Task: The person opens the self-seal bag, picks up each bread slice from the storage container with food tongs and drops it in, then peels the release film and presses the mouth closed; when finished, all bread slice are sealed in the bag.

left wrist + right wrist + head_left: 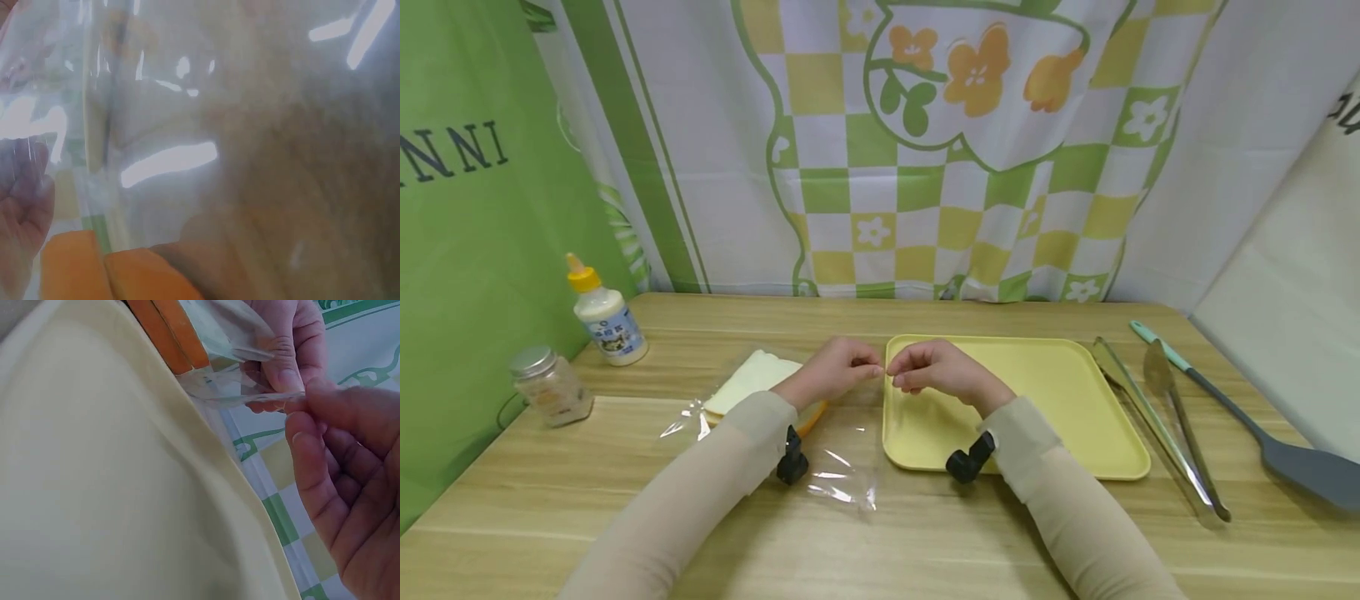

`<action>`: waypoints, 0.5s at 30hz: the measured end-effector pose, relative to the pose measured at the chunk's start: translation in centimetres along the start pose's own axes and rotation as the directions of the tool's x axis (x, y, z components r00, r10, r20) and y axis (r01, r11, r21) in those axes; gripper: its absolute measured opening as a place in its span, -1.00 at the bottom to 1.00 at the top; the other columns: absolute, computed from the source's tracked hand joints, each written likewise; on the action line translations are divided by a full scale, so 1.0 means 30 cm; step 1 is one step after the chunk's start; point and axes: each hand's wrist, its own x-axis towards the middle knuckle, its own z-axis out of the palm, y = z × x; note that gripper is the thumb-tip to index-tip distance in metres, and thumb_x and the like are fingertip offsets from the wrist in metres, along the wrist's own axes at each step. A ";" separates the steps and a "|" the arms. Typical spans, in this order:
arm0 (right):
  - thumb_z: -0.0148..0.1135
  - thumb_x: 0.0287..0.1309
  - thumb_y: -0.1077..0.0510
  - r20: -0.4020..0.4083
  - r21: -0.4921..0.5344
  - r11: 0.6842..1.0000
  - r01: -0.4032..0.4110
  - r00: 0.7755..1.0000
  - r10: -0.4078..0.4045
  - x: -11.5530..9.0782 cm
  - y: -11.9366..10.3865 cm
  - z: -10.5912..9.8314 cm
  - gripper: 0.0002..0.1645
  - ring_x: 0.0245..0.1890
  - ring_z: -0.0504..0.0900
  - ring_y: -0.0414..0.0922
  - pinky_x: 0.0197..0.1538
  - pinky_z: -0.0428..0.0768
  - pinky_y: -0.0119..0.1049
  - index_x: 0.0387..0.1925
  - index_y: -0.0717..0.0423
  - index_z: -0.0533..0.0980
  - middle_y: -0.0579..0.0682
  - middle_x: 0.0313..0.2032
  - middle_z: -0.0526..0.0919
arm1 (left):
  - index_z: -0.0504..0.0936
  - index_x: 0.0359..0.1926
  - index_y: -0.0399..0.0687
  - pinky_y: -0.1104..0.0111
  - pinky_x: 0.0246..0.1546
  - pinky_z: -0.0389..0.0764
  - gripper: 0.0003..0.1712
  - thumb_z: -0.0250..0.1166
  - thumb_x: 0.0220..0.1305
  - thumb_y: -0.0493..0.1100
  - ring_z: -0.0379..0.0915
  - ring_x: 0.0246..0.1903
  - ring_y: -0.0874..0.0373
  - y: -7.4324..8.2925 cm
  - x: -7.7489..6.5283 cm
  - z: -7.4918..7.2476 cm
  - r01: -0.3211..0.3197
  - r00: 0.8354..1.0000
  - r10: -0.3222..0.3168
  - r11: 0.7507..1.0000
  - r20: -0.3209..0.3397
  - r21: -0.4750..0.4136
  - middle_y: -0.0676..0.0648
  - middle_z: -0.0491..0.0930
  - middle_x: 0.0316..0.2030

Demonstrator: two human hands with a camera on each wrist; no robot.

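Observation:
Slices of bread (751,377) with a brown crust lie in a clear plastic bag (838,477) on the left half of the table. My left hand (841,367) pinches the bag's edge, its forearm crossing over the bread. Facing it, my right hand (942,372) pinches the same edge between thumb and forefinger, above the left rim of a yellow tray (1037,408). In the right wrist view the film (250,397) runs up to both sets of fingertips, which almost meet. Glare on the film blurs the left wrist view, where orange-brown crust (72,265) shows low down.
A squeeze bottle with a yellow cap (612,321) and a silver-lidded jar (552,387) stand at the left edge. Right of the tray lie metal tongs (1157,425) and a dark spatula with a mint-green handle (1225,408). A patterned curtain (895,225) hangs behind the table.

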 end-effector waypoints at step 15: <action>0.10 0.19 0.35 -0.090 -0.140 0.989 0.040 0.995 -0.053 -0.003 -0.007 0.034 -0.90 -0.51 0.45 -0.18 -0.36 0.52 -0.25 -0.44 0.27 0.43 -0.06 -0.56 0.48 | 0.65 -0.39 -0.25 0.47 -0.48 0.37 -0.84 0.20 0.24 -0.24 0.31 -0.53 0.26 0.006 0.013 0.005 0.049 0.999 -0.048 0.996 -0.006 0.072 -0.11 0.60 -0.50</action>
